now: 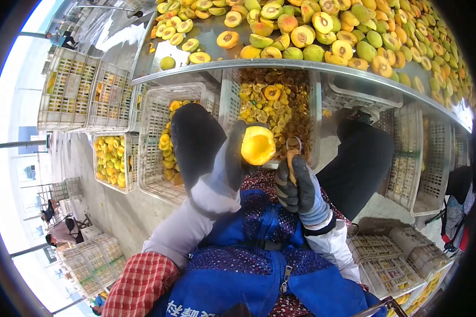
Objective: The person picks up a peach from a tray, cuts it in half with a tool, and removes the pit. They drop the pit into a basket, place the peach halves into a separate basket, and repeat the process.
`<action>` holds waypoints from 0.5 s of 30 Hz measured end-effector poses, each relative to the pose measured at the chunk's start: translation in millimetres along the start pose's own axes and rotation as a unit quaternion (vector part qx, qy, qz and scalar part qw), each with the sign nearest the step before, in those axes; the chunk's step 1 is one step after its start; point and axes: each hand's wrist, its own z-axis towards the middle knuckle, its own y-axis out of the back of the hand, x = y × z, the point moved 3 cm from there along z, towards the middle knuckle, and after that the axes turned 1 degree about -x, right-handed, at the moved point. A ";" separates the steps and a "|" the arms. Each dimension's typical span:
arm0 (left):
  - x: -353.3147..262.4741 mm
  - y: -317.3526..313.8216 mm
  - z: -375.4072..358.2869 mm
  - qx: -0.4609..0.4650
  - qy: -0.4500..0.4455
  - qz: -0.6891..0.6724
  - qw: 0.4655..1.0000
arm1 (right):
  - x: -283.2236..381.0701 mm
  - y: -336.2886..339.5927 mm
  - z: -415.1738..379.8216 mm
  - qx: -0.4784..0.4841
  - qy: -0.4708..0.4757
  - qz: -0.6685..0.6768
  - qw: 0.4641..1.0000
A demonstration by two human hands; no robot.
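Note:
My left hand (235, 158), in a dark-palmed glove, is closed around a yellow peach half (258, 145). The cut face of the peach half is turned up toward me and shows a hollow with no stone in it. To its right, my right hand (297, 186), also gloved, grips a pitting tool (292, 161) by its brownish handle. The tool's curved metal loop points up, apart from the peach half. Beneath and beyond both hands stands a bin (315, 116) holding peach stones and scraps.
Many halved peaches (302, 36) lie on a metal table (211, 67) ahead. A crate (153, 132) with yellow peach halves stands by my left knee, another crate (111, 161) farther left. Stacked crates (69, 87) rise at the left; more crates (404, 158) stand at the right.

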 end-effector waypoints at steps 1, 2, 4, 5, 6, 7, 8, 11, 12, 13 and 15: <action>-1.0 2.0 -2.8 0.000 -0.001 -0.001 1.000 | -2.5 3.0 3.7 -0.052 0.025 -0.051 0.997; -4.8 2.8 -6.2 0.011 -0.045 0.036 0.998 | -4.2 6.7 6.3 -0.104 0.050 -0.101 0.988; -14.5 12.8 -12.5 0.005 -0.133 0.099 0.986 | -7.6 10.0 9.6 -0.113 0.060 -0.112 0.985; -25.3 20.7 -16.6 0.017 -0.213 0.098 0.972 | -8.7 12.2 11.8 -0.120 0.071 -0.123 0.983; -36.4 38.6 -15.8 -0.006 -0.244 0.066 0.967 | -11.7 17.3 12.8 -0.121 0.071 -0.124 0.982; -47.1 58.2 -19.1 -0.127 -0.292 0.115 0.941 | -13.2 24.5 11.6 -0.119 0.096 -0.191 0.970; -62.5 71.4 -26.5 -0.161 -0.308 0.086 0.934 | -14.1 29.3 10.2 -0.117 0.121 -0.257 0.952; -79.2 198.9 -39.5 -0.314 -0.430 0.420 0.735 | -22.0 32.8 10.4 -0.082 0.105 -0.184 0.974; -66.3 247.3 -43.0 -0.341 -0.404 0.418 0.739 | -20.1 24.7 8.4 -0.075 0.086 -0.162 0.980; -50.2 291.1 -52.1 -0.349 -0.324 0.543 0.692 | -22.9 25.3 10.4 -0.074 0.086 -0.163 0.980; -5.2 365.7 -70.5 -0.347 -0.143 0.727 0.575 | -28.1 30.4 12.3 -0.066 0.116 -0.208 0.969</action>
